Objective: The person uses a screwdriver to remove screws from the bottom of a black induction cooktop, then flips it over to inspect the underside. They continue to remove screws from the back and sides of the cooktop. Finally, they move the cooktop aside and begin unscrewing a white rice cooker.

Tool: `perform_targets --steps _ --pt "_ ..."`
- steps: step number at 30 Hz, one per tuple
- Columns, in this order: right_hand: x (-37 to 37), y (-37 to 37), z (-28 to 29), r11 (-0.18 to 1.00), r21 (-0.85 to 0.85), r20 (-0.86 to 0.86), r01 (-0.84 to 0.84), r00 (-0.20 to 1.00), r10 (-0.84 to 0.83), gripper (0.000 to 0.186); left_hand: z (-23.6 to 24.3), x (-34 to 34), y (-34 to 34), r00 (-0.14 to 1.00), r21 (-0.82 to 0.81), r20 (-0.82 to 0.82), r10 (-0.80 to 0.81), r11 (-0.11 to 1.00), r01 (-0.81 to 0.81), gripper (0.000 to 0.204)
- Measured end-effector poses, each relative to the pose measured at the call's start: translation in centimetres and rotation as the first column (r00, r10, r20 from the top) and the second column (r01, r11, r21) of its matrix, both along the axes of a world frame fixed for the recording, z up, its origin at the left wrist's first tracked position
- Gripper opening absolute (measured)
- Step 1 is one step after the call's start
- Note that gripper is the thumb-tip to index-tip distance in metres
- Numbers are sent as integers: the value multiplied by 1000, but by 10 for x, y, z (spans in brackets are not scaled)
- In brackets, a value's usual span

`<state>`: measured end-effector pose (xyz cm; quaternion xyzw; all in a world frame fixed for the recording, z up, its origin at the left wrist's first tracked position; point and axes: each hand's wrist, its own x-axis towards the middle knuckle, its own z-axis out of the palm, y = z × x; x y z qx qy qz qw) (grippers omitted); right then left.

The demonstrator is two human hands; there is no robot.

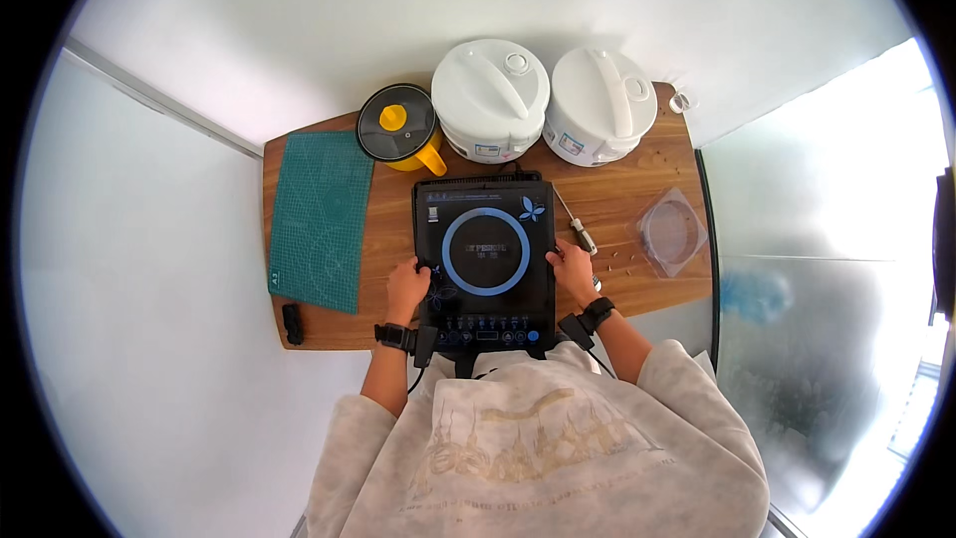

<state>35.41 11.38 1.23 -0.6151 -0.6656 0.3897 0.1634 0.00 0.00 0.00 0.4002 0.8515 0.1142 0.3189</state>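
My left hand (406, 289) grips the left edge of a black induction cooktop (486, 249), which has a blue ring, blue flowers and controls along its near end. My right hand (570, 271) grips its right edge. The top panel looks slightly offset from a vented black body (465, 177) showing behind it. A screwdriver (584, 236) with a dark handle lies just right of the cooktop, beside my right hand. Several small screws (630, 257) lie on the wood farther right.
Two white rice cookers (490, 90) (601, 100) and a yellow pot (396, 125) line the back of the wooden table (647, 179). A green cutting mat (314, 209) and small black object (292, 323) are at left, a clear plastic container (672, 231) at right. Walls surround the table.
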Motion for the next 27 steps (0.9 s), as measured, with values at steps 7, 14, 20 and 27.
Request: perform_targets --steps 7,14,20,27 --pt "4 12 -2 995 84 29 -49 998 47 30 53 10 17 908 9 334 253 962 -271 41" --pt "-3 24 18 994 -58 44 -89 995 92 33 42 10 14 1000 60 3 21 998 -21 35" --pt "-9 22 20 993 11 133 -116 984 114 38 6 5 -2 997 134 8 79 988 -79 36" --pt "-9 27 5 995 -63 108 -81 990 87 44 -7 -7 3 994 166 85 73 982 -87 35"
